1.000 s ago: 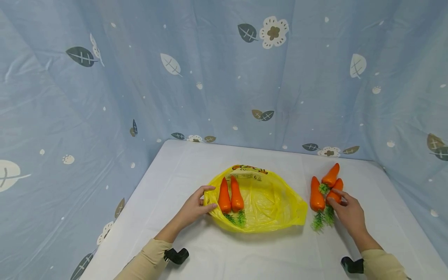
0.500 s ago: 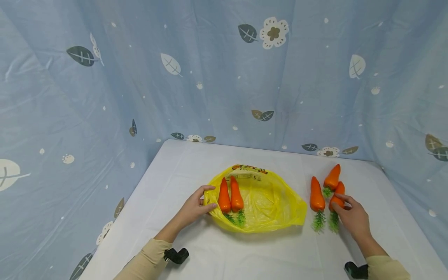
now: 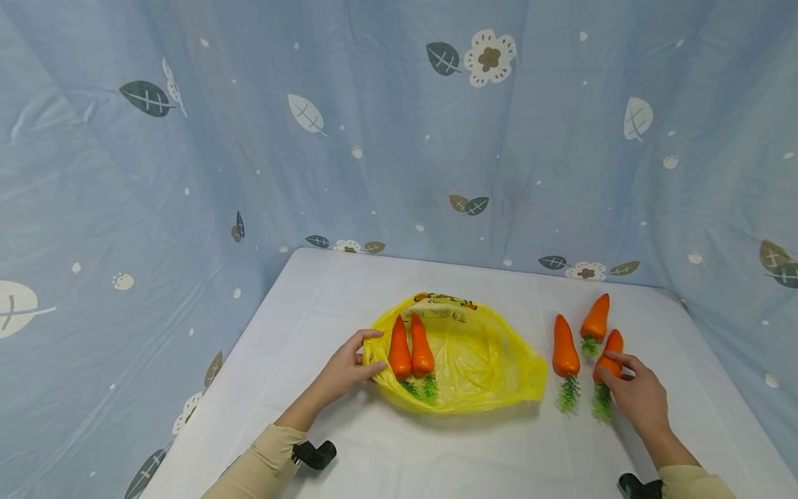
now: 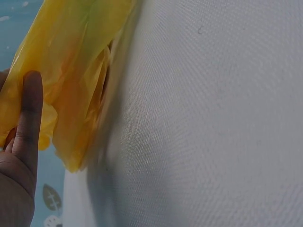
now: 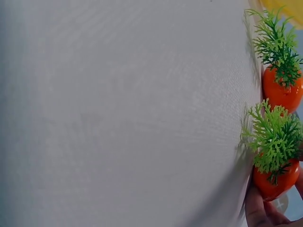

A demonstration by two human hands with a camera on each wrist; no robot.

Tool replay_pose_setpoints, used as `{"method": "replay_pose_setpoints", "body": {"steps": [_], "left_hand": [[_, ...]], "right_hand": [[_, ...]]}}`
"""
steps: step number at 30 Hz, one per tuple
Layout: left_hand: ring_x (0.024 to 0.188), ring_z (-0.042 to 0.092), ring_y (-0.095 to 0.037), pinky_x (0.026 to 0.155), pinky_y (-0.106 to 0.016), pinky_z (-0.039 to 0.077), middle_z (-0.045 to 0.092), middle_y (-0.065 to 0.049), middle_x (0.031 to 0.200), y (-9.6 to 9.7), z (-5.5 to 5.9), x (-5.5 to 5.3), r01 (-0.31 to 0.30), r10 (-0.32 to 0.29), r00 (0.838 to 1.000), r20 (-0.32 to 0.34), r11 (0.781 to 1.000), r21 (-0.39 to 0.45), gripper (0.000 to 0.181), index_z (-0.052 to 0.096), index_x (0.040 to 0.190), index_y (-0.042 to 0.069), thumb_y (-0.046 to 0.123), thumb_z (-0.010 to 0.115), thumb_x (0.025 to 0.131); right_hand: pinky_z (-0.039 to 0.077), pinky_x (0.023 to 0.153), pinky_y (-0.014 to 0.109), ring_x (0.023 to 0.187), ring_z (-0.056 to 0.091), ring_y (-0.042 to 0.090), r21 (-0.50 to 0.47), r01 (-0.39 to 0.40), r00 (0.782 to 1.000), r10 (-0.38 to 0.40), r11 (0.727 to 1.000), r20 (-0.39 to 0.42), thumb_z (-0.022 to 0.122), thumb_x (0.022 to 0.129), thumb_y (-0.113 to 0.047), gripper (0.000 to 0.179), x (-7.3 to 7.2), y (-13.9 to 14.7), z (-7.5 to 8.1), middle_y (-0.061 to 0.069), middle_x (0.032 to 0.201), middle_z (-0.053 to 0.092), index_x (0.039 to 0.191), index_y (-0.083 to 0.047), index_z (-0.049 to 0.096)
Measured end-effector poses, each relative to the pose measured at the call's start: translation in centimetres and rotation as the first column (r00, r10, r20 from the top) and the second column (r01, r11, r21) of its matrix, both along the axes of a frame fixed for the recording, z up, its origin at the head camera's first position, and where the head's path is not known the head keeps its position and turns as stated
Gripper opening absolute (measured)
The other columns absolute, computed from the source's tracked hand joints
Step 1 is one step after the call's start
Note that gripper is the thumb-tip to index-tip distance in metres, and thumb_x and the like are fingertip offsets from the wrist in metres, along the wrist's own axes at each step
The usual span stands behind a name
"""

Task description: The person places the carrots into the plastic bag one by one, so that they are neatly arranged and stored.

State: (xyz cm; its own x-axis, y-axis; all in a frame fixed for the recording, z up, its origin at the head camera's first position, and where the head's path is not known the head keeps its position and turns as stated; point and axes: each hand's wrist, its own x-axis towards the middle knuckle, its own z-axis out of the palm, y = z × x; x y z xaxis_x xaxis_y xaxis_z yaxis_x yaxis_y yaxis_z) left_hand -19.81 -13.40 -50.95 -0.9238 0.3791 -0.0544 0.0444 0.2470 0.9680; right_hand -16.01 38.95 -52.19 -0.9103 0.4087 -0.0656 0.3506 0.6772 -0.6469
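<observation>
My left hand [image 3: 343, 369] grips the left edge of an open yellow plastic bag [image 3: 476, 371] between thumb and fingers. Two orange toy carrots with green tops, a left one [image 3: 399, 352] and a right one [image 3: 422, 352], lie side by side inside the bag. On the right, my right hand [image 3: 642, 400] pinches a third carrot [image 3: 614, 346] by its thick end, its leafy top pointing toward me. Left of it lies another carrot [image 3: 564, 352], and a smaller-looking one [image 3: 596, 319] sits just behind. In the right wrist view, the held carrot [image 5: 274, 182] shows between thumb and fingers.
A white table [image 3: 474, 457] carries everything. Blue patterned cloth [image 3: 374, 138] hangs behind it and along both sides. A black wrist mount [image 3: 314, 456] is on the left arm and another [image 3: 639, 487] on the right.
My right hand has drawn its carrot to the right and slightly toward me, away from the other two. The rear carrot has shifted a little right. Left hand and bag stay put.
</observation>
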Motion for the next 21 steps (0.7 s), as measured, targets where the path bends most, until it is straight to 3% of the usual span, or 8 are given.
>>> {"method": "replay_pose_setpoints", "body": {"steps": [21], "left_hand": [[0.089, 0.071, -0.022, 0.073, -0.041, 0.061, 0.045, -0.021, 0.146, 0.03, -0.04, 0.0, 0.007, -0.007, 1.0, -0.001, 1.0, 0.007, 0.063, 0.043, 0.148, 0.007, 0.018, 0.075, 0.095]], "right_hand": [[0.041, 0.057, 0.014, 0.122, 0.053, 0.048, -0.066, 0.065, 0.997, -0.067, 0.996, -0.029, 0.062, 0.1, -0.029, 0.049, 0.73, -0.33, -0.06, 0.031, 0.145, 0.048, 0.139, 0.0, 0.054]]}}
